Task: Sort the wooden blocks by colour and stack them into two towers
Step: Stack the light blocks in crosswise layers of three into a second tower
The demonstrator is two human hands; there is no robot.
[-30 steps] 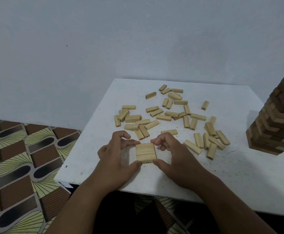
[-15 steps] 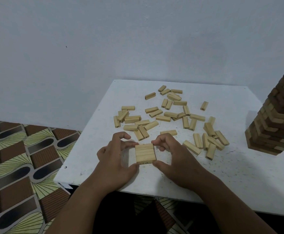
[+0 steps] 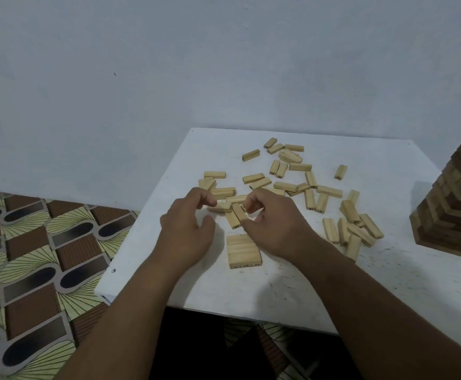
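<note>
Currently both hands hover over the loose pale blocks (image 3: 286, 185) on the white table (image 3: 388, 270), left hand (image 3: 188, 231) and right hand (image 3: 273, 223) fingers curled, gripping nothing visible; flat block layer (image 3: 243, 250) just below.

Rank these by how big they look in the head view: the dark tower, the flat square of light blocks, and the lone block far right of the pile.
1. dark tower, cut off by the picture's edge
2. flat square of light blocks
3. lone block, farther from the camera
</note>
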